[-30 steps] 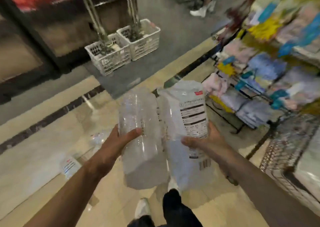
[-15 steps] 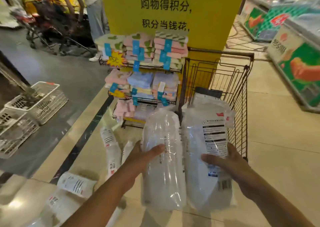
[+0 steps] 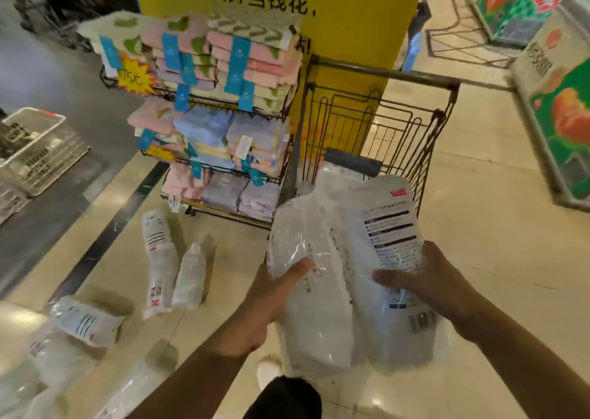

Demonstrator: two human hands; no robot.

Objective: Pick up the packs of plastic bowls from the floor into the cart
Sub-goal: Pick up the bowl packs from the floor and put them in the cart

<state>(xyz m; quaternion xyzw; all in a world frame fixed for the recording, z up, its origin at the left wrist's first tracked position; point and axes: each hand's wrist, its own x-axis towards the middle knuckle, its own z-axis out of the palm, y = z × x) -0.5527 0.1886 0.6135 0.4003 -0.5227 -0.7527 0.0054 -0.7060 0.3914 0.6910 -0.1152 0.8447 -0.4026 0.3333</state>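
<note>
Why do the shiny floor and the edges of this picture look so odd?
Head view: ceiling lights glare off the glossy beige tile floor and the clear plastic bowl packs; the wide lens bends the wire shopping cart and the yellow pillar; the green freezer cabinet at the right edge is smeared by motion blur.

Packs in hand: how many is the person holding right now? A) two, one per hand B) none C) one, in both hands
A: the left hand grips one pack and the right hand grips the labelled pack, in front of the cart.
</note>
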